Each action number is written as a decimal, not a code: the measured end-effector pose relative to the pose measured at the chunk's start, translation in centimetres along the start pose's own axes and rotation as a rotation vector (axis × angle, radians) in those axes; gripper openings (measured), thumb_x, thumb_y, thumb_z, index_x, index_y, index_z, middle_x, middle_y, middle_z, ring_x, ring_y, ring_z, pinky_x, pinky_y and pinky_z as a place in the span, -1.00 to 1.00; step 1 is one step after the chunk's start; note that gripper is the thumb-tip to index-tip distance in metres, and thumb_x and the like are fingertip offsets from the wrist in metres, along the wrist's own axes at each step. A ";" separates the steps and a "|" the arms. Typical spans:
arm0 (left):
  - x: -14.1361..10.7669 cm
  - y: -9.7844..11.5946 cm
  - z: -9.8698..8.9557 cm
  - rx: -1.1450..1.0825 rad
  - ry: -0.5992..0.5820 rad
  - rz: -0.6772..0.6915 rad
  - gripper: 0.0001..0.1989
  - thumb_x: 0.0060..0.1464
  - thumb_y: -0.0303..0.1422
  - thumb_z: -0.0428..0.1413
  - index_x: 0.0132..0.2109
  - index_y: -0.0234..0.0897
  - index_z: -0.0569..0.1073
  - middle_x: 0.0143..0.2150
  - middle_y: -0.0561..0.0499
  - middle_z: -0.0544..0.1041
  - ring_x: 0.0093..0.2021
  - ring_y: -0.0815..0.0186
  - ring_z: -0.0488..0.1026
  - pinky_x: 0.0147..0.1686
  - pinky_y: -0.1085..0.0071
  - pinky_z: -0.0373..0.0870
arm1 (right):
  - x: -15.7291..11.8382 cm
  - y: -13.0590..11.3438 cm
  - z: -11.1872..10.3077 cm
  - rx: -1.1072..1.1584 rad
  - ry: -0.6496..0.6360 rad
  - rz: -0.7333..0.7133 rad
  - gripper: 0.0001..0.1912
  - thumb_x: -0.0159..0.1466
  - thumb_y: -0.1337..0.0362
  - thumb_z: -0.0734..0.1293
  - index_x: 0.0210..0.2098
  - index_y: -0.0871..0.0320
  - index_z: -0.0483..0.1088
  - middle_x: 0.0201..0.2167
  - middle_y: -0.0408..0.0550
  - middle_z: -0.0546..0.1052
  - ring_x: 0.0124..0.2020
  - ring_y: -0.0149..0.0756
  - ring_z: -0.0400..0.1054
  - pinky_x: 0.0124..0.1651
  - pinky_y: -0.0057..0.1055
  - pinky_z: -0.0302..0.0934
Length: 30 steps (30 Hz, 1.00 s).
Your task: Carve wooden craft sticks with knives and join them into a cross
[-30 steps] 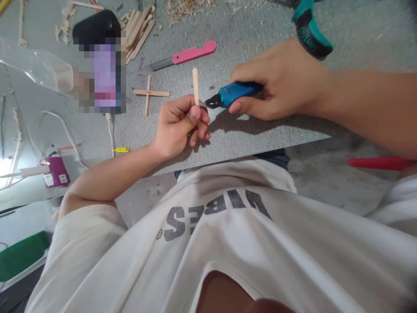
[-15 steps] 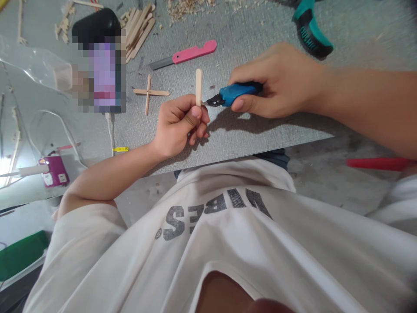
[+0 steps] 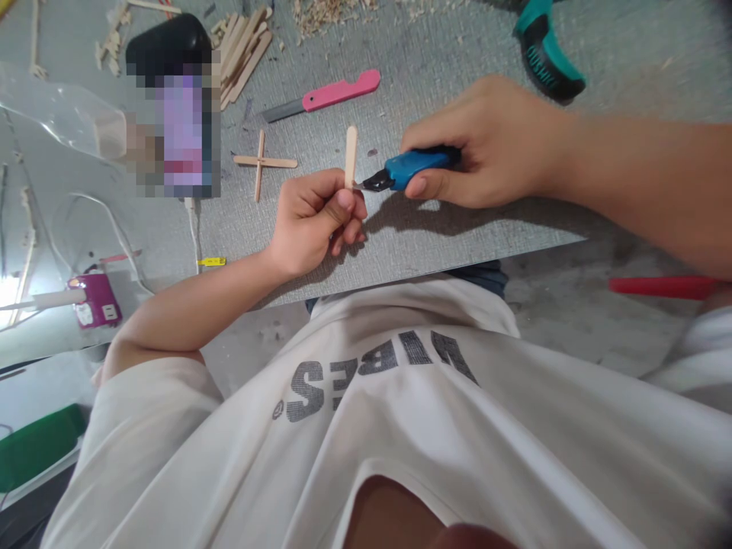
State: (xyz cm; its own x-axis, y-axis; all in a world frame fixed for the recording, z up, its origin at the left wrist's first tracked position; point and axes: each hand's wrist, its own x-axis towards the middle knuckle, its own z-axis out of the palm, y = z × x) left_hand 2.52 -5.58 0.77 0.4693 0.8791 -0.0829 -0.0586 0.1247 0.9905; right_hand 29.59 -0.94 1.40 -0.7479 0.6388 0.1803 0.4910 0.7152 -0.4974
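Observation:
My left hand pinches a wooden popsicle stick near its lower end, between thumb and fingers, the rounded top sticking up. From the right, my right hand grips a blue utility knife with a black nose. The knife's short blade meets the stick's right edge just above my left thumb. Left of the stick, two crossed popsicle sticks lie on the table. Beyond them rests a pink folding knife, its dark blade pointing left.
A pile of popsicle sticks and wood shavings lie at the back of the grey table. At left are a clear plastic bottle, a black object, cables and a purple plug block. A teal-black strap sits back right.
The popsicle stick has tilted slightly to the right and dipped a little in my left hand. The knife blade stays against its edge; both hands are nearly in the same place.

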 end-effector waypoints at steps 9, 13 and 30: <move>-0.3 0.0 -0.2 0.079 -0.050 0.026 -0.40 0.28 0.24 0.33 -0.34 -0.22 0.55 -0.57 0.10 0.56 -0.71 0.52 0.29 -0.73 0.52 0.10 | -0.2 0.0 0.3 -0.049 -0.020 0.028 -0.12 0.47 -0.60 -0.10 -0.44 0.04 0.16 -0.61 -0.17 0.23 -0.53 -0.32 0.06 -0.35 -0.25 -0.07; -0.5 0.1 0.1 0.109 -0.028 0.031 -0.39 0.29 0.26 0.31 -0.35 -0.21 0.53 -0.59 0.11 0.55 -0.72 0.52 0.24 -0.72 0.50 0.13 | -0.3 -0.3 0.4 -0.060 -0.008 0.047 -0.12 0.45 -0.61 -0.13 -0.44 0.02 0.15 -0.62 -0.15 0.24 -0.54 -0.26 0.09 -0.37 -0.23 -0.08; -0.8 -0.4 0.5 -0.105 -0.031 -0.024 -0.41 0.25 0.22 0.36 -0.31 -0.25 0.52 -0.48 0.10 0.65 -0.70 0.52 0.40 -0.68 0.54 0.33 | -0.2 -1.2 0.9 -0.236 0.134 0.117 -0.19 0.47 -0.55 0.00 -0.17 -0.02 0.47 -0.34 -0.02 0.57 -0.23 -0.07 0.52 -0.17 -0.05 0.15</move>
State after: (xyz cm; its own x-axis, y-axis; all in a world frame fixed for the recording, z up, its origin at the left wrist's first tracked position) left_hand 2.66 -6.57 0.53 0.4985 0.8609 -0.1018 -0.1382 0.1948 0.9711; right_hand 28.73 -2.19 1.16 -0.6217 0.7417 0.2518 0.6728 0.6703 -0.3131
